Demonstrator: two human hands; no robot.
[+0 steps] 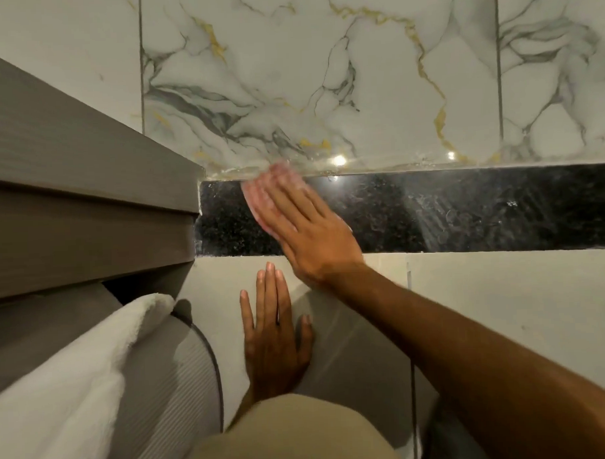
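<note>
One head-worn wide-angle view, forward and down, close upon the black strip (pixel 430 211) and marble tiles (pixel 323 74)

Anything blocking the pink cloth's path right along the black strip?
Nothing visible: right hand presses pink cloth on the black strip, which runs unobstructed rightward; left hand rests below, on beige tile.

A pale pink cloth (pixel 259 196), blurred, is spread flat against a glossy black speckled stone strip (pixel 448 210), close to the strip's left end. Its far edge is carried just past the strip's far edge. Much of it is covered by the right hand (pixel 308 229), pressed on it with straight fingers. Faint swirled smears are seen further right on the strip.
</note>
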